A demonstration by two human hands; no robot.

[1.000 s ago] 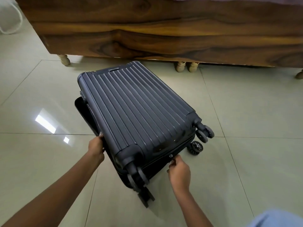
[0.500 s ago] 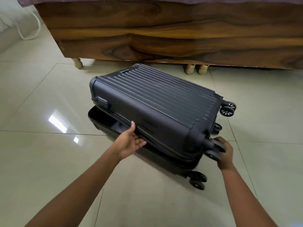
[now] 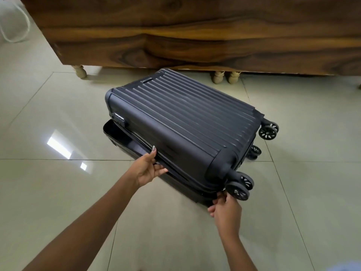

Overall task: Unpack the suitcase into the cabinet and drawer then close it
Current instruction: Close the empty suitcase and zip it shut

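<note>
Navy suitcase (image 3: 183, 124) gripped by left hand (image 3: 146, 170), right hand (image 3: 225, 211) seemingly pinching it.

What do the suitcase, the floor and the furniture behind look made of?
The suitcase: apparently hard moulded plastic, matt dark, ribbed shell. The floor: glossy pale tiles, perhaps ceramic; grout lines and a bright reflection show. The furniture: polished wood or veneer, judging by its bold grain.

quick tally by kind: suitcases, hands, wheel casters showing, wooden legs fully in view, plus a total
suitcase: 1
hands: 2, left hand and right hand
wheel casters showing: 3
turned wooden legs fully in view: 3
total: 9
</note>
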